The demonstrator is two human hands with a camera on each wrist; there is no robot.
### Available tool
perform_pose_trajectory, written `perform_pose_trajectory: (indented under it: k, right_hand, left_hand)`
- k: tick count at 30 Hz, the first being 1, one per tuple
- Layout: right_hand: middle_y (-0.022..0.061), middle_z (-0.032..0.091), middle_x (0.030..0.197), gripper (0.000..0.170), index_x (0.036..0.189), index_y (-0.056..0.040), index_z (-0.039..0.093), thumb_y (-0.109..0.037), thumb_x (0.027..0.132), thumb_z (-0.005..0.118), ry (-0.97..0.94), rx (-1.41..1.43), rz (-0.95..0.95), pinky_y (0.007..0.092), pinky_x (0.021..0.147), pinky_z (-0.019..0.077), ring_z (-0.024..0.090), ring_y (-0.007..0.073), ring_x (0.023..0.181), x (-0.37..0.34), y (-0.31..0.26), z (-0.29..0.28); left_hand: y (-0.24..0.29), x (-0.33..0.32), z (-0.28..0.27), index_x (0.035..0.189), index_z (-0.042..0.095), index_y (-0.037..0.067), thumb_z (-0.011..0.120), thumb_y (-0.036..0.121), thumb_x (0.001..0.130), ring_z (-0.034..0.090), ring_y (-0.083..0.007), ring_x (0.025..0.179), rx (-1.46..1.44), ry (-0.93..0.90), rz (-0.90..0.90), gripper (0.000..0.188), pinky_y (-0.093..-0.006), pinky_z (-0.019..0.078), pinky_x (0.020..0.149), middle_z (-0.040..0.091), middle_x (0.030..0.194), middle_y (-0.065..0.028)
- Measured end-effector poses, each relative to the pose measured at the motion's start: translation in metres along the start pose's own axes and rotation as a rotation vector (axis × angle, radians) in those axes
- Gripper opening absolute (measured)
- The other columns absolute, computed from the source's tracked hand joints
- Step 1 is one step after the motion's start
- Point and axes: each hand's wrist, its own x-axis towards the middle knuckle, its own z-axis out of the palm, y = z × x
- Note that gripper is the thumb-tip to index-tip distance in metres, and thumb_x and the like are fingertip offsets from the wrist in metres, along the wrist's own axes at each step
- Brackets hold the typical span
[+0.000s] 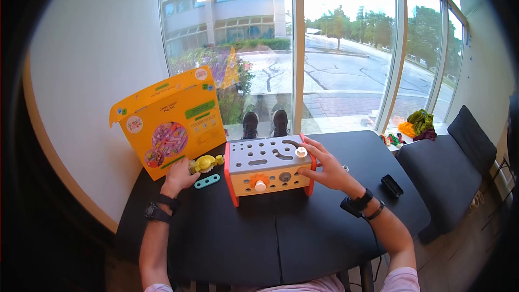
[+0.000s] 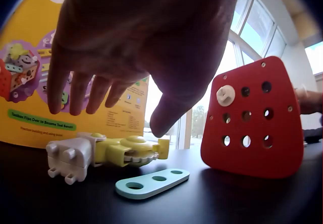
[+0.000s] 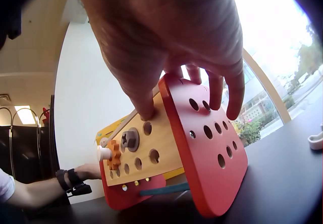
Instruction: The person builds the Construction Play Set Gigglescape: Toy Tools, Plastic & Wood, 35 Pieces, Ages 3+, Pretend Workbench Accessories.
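The toy workbench (image 1: 244, 154) has a grey perforated top, wooden front and red ends. My right hand (image 1: 331, 172) grips its right end, with the thumb on the wooden front (image 3: 164, 148) and the fingers over the top edge and red end (image 3: 204, 148). An orange gear (image 3: 115, 158) and a grey bolt head (image 3: 132, 139) sit on the front. At the left, my left hand (image 1: 180, 177) hangs with extended fingers above a yellow toy piece (image 2: 113, 151) joined to a white part (image 2: 70, 156). Beside these lies a teal three-hole strip (image 2: 146, 183).
A yellow box (image 1: 197, 130) stands behind my left hand. On the black table (image 1: 227, 238), a black object (image 1: 392, 186) lies at the right and a small white piece (image 3: 316, 142) lies beyond the workbench. A dark chair (image 1: 440, 184) stands right of the table, by the windows.
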Motion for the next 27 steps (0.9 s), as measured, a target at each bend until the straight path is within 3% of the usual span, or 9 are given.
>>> perform_pose_trajectory:
  k: [6,9,12,15,18,20,22,23,27]
  right_hand:
    - [0.0196,0.034,0.182,0.08,0.168,-0.0078,0.051,-0.034,0.101,0.086,0.0,0.005,-0.008,0.0497,0.132,0.0396,0.04,0.0418,0.165,-0.001,-0.003,-0.001]
    - [0.0198,0.034,0.181,0.081,0.169,-0.0079,0.05,-0.034,0.102,0.085,-0.012,0.046,0.004,0.0493,0.132,0.0399,0.04,0.0416,0.164,0.0,-0.004,-0.003]
    - [0.02,0.034,0.181,0.082,0.169,-0.0071,0.049,-0.036,0.102,0.085,0.002,-0.012,-0.009,0.049,0.131,0.0408,0.041,0.0417,0.164,-0.001,-0.001,-0.001]
    - [0.0203,0.034,0.181,0.081,0.168,-0.0056,0.049,-0.037,0.102,0.085,-0.005,-0.012,0.017,0.049,0.131,0.0411,0.041,0.0421,0.163,-0.001,0.002,0.0]
    - [0.0204,0.034,0.181,0.082,0.168,-0.0045,0.049,-0.038,0.102,0.084,-0.01,-0.008,0.019,0.0493,0.131,0.0407,0.041,0.0423,0.163,-0.002,-0.001,-0.001]
    - [0.0206,0.034,0.181,0.081,0.168,-0.0043,0.049,-0.037,0.102,0.084,-0.003,-0.006,0.016,0.0494,0.131,0.0406,0.041,0.0423,0.163,-0.003,0.0,-0.001]
    - [0.0205,0.033,0.181,0.081,0.168,-0.0045,0.049,-0.037,0.102,0.084,0.004,-0.005,0.005,0.0495,0.131,0.0407,0.041,0.0423,0.164,-0.002,0.002,0.001]
    - [0.0204,0.033,0.181,0.081,0.167,-0.0048,0.05,-0.037,0.102,0.085,0.008,-0.003,-0.006,0.0496,0.131,0.0408,0.041,0.0423,0.164,-0.002,0.003,0.001]
    - [0.0205,0.033,0.181,0.079,0.167,-0.0068,0.051,-0.036,0.102,0.085,-0.004,-0.009,0.018,0.0505,0.131,0.0405,0.04,0.0425,0.164,-0.002,-0.003,0.0]
  left_hand:
    - [-0.03,0.022,0.033,0.142,0.066,0.003,0.079,0.024,0.091,0.072,-0.0445,0.128,0.109,0.015,-0.205,0.057,-0.0527,0.0596,0.109,0.076,0.135,-0.0248]
    - [-0.057,0.04,0.044,0.133,0.076,0.005,0.085,0.028,0.087,0.079,-0.0425,0.112,0.18,0.0,-0.159,0.053,-0.0474,0.0627,0.101,0.082,0.117,-0.0223]
    - [-0.06,0.038,0.029,0.116,0.082,-0.002,0.084,0.025,0.087,0.083,-0.0367,0.099,0.026,-0.07,-0.18,0.04,-0.0432,0.0646,0.09,0.084,0.1,-0.0212]
    - [-0.065,0.028,0.016,0.109,0.083,-0.004,0.083,0.023,0.09,0.083,-0.0269,0.086,-0.158,-0.101,-0.132,0.033,-0.038,0.0634,0.08,0.083,0.088,-0.016]
    - [-0.067,0.023,0.008,0.108,0.082,-0.005,0.081,0.021,0.092,0.08,-0.0187,0.082,-0.321,-0.023,-0.103,0.03,-0.0352,0.0617,0.076,0.082,0.088,-0.0119]
    - [-0.077,0.034,0.012,0.119,0.079,-0.004,0.079,0.018,0.101,0.078,-0.0156,0.089,-0.583,0.011,-0.03,0.028,-0.0332,0.061,0.079,0.083,0.103,-0.0076]
    - [-0.048,0.03,-0.012,0.128,0.077,-0.002,0.077,0.017,0.107,0.078,-0.0147,0.097,-0.978,-0.029,0.066,0.029,-0.0318,0.0609,0.082,0.082,0.116,-0.0064]
    - [-0.034,0.026,-0.023,0.14,0.07,-0.001,0.074,0.012,0.111,0.075,-0.0125,0.11,-1.152,-0.078,0.101,0.033,-0.0281,0.0599,0.091,0.078,0.123,-0.003]
    - [0.057,-0.007,-0.078,0.143,0.067,-0.001,0.075,0.013,0.111,0.073,-0.013,0.121,-1.223,-0.072,0.4,0.036,-0.0283,0.0577,0.103,0.077,0.132,-0.007]
